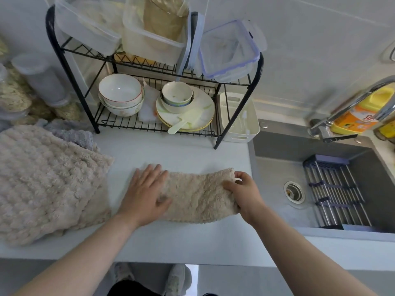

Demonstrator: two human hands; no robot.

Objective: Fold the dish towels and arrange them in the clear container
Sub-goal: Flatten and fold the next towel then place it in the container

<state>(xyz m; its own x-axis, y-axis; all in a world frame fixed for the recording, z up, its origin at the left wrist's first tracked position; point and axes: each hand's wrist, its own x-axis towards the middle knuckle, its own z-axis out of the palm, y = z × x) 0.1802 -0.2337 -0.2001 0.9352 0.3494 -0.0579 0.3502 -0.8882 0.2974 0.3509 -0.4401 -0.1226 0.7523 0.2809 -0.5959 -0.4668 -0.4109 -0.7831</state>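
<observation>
My left fingers lie straight and spread, so my left hand presses flat on the left end of the beige dish towel and pins it while I work the other end. My right fingers are curled, with the thumb underneath them, so my right hand pinches the towel's right edge, ready, I judge, to carry it over for another fold. The towel lies as 1 long folded strip on the counter, close to me and just left of the sink. A pile of loose towels waits at my left, a greyish towel showing beneath it. The clear containers sit on the rack behind; which takes the towels I cannot tell.
</observation>
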